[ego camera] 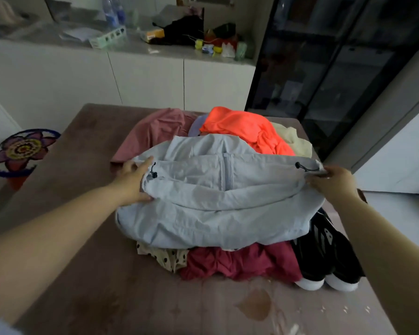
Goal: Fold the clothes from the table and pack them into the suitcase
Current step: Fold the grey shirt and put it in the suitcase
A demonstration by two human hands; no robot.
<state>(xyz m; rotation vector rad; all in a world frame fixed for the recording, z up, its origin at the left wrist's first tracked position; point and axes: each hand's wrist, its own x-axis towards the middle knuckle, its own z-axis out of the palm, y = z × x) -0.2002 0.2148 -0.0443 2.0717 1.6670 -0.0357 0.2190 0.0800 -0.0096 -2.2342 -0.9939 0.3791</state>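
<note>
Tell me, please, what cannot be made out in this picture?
Suitcase: nowhere in the head view.
Middle of the clothes pile: covered by the light blue jacket; only edges of the dark red garment and spotted cloth show.
Black shoes: partly under the jacket.
Fingers of the left hand and right hand: tips buried in the jacket folds they grip.
Counter clutter: blurred and dim.

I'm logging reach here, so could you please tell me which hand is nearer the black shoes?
Right. The right hand grips the pale blue jacket just beyond the black shoes; the left hand holds the jacket's far side.
</note>
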